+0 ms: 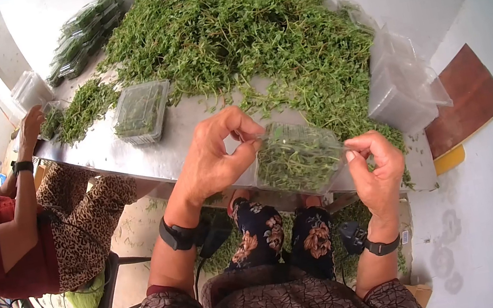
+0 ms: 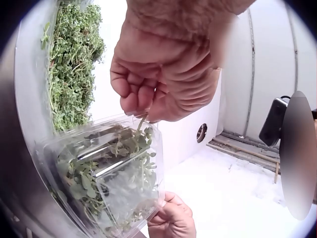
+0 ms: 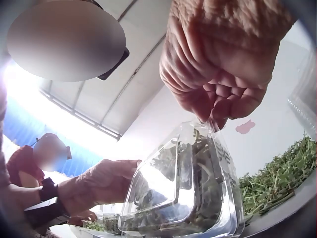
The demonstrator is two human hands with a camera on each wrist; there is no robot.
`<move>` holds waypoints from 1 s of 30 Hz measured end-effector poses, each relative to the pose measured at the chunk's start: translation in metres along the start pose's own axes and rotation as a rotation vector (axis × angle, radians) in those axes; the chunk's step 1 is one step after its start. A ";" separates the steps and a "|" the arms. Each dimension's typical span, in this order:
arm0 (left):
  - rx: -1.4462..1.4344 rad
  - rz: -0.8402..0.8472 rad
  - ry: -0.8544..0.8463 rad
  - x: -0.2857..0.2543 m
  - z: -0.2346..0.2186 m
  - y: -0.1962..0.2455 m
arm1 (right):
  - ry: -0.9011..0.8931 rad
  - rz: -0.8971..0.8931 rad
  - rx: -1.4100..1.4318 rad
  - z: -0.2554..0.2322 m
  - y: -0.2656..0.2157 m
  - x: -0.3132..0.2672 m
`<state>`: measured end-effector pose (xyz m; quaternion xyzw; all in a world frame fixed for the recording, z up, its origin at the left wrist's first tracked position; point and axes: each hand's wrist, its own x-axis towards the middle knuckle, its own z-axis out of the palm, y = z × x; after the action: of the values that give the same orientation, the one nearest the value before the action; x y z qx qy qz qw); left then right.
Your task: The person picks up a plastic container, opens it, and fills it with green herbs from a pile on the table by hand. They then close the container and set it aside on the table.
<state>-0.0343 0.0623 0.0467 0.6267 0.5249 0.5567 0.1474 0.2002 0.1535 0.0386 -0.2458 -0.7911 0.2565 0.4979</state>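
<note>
A clear plastic clamshell box (image 1: 297,161) filled with leafy green sprigs is held above the table's near edge, its lid over the greens. My left hand (image 1: 220,152) pinches one upper corner between thumb and fingers. At the opposite corner my right hand (image 1: 377,167) pinches the rim. In the left wrist view, the left hand (image 2: 166,69) grips the box edge (image 2: 104,173) where a stem lies at the rim. The right wrist view has the right hand (image 3: 218,69) pinching the top corner of the tilted box (image 3: 183,188).
A large heap of greens (image 1: 224,26) covers the back of the metal table (image 1: 187,118). Another filled box (image 1: 142,111) stands left, with stacked filled boxes (image 1: 83,34) behind. Empty clear boxes (image 1: 403,87) stand at right. Another person (image 1: 15,228) works at the far left.
</note>
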 end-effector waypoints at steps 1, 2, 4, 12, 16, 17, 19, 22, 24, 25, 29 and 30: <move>0.000 -0.001 0.000 0.000 0.000 0.001 | -0.002 0.002 0.000 0.000 -0.001 0.001; -0.005 -0.013 0.003 0.000 0.001 0.002 | -0.003 0.002 0.000 0.000 -0.001 0.001; -0.010 -0.024 0.005 0.001 0.001 0.003 | -0.008 0.009 -0.008 0.000 -0.002 0.001; 0.033 0.032 0.039 0.001 0.004 0.002 | -0.008 -0.002 -0.013 0.001 -0.004 0.002; 0.038 0.081 0.060 0.000 0.007 -0.001 | -0.003 0.043 0.006 0.003 0.000 0.000; 0.052 0.080 0.063 0.000 0.007 0.000 | 0.002 0.033 0.004 0.003 0.001 0.000; 0.067 0.087 0.072 0.000 0.007 0.000 | 0.013 -0.010 -0.024 0.003 0.002 -0.001; 0.052 0.084 0.079 -0.003 0.008 0.000 | 0.029 0.010 -0.021 0.005 -0.001 -0.002; 0.038 0.036 0.068 -0.003 0.007 0.002 | 0.033 0.027 -0.015 0.005 -0.001 -0.003; 0.038 0.038 0.067 -0.003 0.008 0.002 | 0.039 0.042 -0.008 0.006 -0.001 -0.002; 0.087 0.080 0.100 -0.004 0.012 0.002 | 0.069 0.033 -0.019 0.009 0.003 -0.004; 0.115 0.096 0.115 -0.005 0.012 0.002 | 0.071 0.021 -0.042 0.009 0.002 -0.004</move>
<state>-0.0219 0.0627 0.0415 0.6257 0.5328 0.5672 0.0539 0.1935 0.1513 0.0312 -0.2734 -0.7755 0.2363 0.5177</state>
